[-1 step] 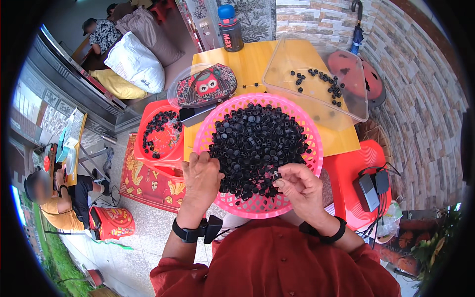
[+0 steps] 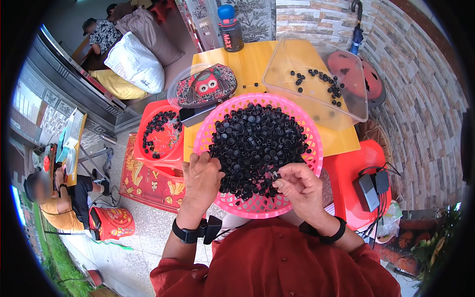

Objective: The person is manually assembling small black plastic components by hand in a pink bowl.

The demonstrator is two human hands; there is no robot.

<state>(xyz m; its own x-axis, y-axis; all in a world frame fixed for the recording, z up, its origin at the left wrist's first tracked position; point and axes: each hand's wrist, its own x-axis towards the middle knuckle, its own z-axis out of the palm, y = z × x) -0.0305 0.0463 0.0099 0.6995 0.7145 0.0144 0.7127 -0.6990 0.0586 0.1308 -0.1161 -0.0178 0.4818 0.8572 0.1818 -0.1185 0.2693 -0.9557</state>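
A round pink plastic basket [image 2: 316,143] with lattice sides holds a heap of small black plastic caps [image 2: 257,141]. At its lower left rim is my left hand [image 2: 202,179], fingers curled; the fingertips are partly hidden, and what they grip cannot be made out. My right hand [image 2: 303,192] is over the basket's lower right part. Its thumb and index finger come together in a pinch at the edge of the heap, on something too small to name. Dark bands circle both wrists.
Behind the basket, a yellow table [image 2: 257,52] bears a clear plastic bin [image 2: 282,89] with scattered caps, an owl-patterned pouch [image 2: 217,89] and a bottle [image 2: 231,29]. Left stands a red tub [image 2: 148,111] with more caps. A red stool [image 2: 346,173] at right carries black adapters [image 2: 368,190].
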